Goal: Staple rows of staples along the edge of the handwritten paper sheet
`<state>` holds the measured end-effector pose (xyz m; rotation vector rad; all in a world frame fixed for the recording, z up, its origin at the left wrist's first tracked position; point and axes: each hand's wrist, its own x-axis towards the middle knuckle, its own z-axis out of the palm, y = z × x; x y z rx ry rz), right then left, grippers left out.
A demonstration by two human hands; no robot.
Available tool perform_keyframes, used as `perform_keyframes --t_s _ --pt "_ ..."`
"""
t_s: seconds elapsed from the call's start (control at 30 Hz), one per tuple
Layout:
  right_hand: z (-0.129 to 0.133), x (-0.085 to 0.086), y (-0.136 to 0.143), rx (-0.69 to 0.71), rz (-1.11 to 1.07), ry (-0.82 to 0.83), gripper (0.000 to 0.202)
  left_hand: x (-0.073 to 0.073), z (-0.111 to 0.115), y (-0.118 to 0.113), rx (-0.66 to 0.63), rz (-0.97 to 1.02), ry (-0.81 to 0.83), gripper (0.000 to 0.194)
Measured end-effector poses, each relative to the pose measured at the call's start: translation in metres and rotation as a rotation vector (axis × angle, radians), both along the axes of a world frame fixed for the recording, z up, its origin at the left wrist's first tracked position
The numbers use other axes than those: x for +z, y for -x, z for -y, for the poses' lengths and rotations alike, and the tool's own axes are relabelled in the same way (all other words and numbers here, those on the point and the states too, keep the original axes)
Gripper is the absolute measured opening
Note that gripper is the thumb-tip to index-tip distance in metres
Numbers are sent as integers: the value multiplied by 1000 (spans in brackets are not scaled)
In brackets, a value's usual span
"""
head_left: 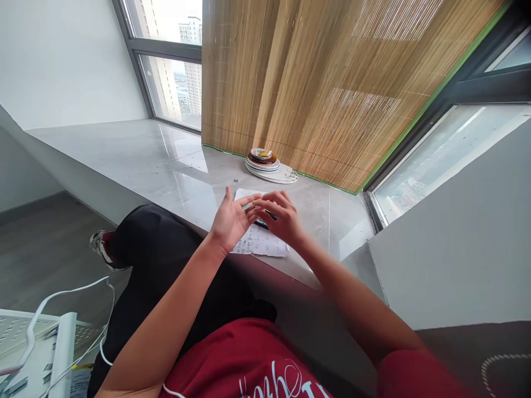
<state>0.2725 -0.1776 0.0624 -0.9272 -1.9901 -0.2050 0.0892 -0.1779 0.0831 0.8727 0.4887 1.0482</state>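
While the left hand [230, 224] is open, bare-palmed, mid-frame, the right hand [286, 218] curls above white handwritten paper [269, 246], its hold unclear.

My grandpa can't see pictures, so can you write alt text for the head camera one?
A left hand, palm up, and a right hand, fingers bent, are close together over paper with writing. The paper lies on a shiny grey ledge; behind it, stacked plates sit by a brown slatted blind.
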Motion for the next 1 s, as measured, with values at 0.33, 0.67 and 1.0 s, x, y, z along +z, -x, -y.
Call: perform_keyframes --t_s 0.33,0.67,1.0 --pt "0 -8 9 12 61 -12 22 -10 4 -11 -27 -103 -116 87" --pt "-61 -38 -113 -605 -28 576 17 -48 -49 20 719 -485 -344 52" --pt "-74 -57 -127 -719 -403 599 41 -64 -90 46 635 -868 -483 31"
